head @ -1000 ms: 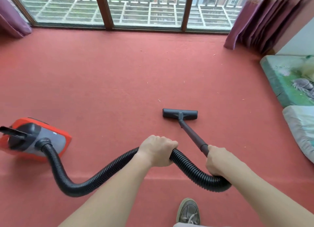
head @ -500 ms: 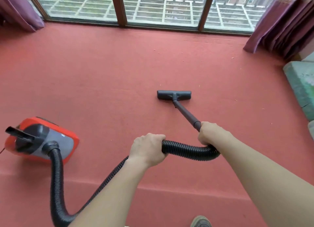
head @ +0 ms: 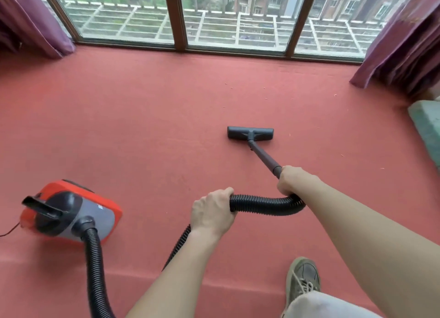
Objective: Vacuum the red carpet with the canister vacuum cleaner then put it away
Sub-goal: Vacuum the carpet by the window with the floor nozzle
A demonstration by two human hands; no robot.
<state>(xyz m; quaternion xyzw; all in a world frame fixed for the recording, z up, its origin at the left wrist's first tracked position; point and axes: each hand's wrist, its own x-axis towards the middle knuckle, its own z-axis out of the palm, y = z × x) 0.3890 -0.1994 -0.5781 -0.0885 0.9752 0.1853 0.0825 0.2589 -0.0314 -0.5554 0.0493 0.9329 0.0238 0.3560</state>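
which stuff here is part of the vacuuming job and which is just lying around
In the job: red carpet, canister vacuum, hose, wand, floor head, left hand gripping the hose, right hand gripping the wand.
Lying about: purple curtain, green cushion.

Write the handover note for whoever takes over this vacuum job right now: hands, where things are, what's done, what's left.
Left hand grips the hose partway along. Right hand grips the bottom of the tube, where the hose joins it.
The nozzle lies flat on the red carpet, ahead toward the window. The canister sits on the carpet to the left, hose attached.
Done: vacuuming is under way; how much is already covered cannot be told.
Left: small specks lie on the carpet right of the nozzle and near the right curtain. Clear them, then put everything away.
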